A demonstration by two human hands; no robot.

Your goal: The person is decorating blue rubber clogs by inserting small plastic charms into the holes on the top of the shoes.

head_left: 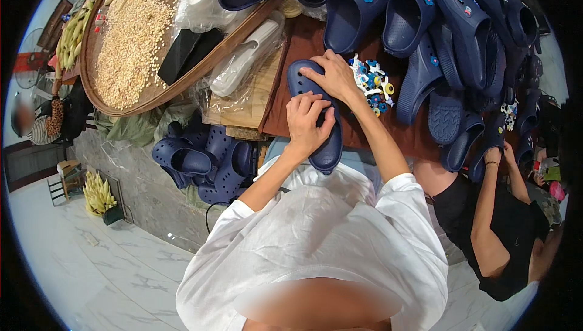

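A navy clog [327,153] with holes in its toe part lies lengthwise before me on the brown tabletop, its toe pointing away. My left hand [308,123] is on its near left side, fingers bent and pressed against the upper. My right hand [335,77] grips the toe part from the right, the thumb lying over the holed top. Whether a small piece is under my fingertips is hidden. Just right of my right hand sits a pile of small colourful shoe charms [371,83], white, blue and yellow.
Navy clogs with charms [408,12] are heaped at the back and right. Plain navy clogs [209,161] sit lower left. A round tray [173,97] of pale kernels and a bagged white clog [248,54] are far left. Another person [504,234] works at right.
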